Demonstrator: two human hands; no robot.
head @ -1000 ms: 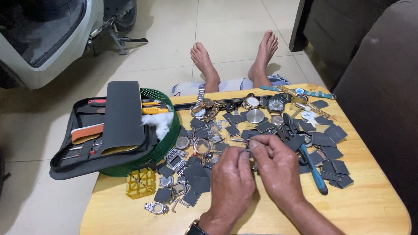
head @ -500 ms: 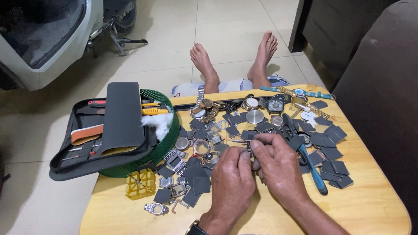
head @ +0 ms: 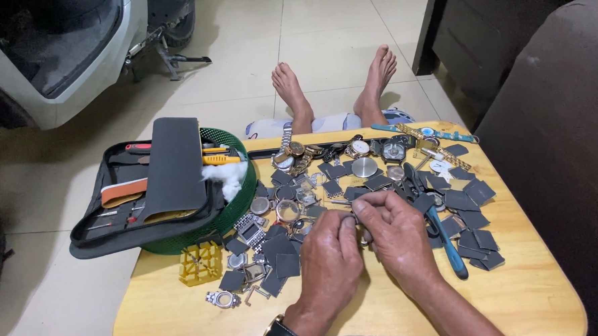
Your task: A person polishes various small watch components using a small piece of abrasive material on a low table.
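Two hands: left hand [head: 331,257] and right hand [head: 397,232] pinch one small metal part [head: 356,218] together. One yellow holder block [head: 200,262], one tool case [head: 153,184], one blue-handled tool [head: 450,249]; dark pads [head: 279,253] crowd the wooden table [head: 519,293].

Low in the frame's centre, the left hand [head: 331,254] and right hand [head: 399,232] meet, fingers curled, fingertips pinched together. Both forearms rise from the bottom edge. Bare feet [head: 336,86] lie at upper centre.

You look down from a single head-worn camera, close above your own hands [head: 363,242]. It faces forward over the low yellow wooden table [head: 184,314] towards the pale tiled floor [head: 320,26].
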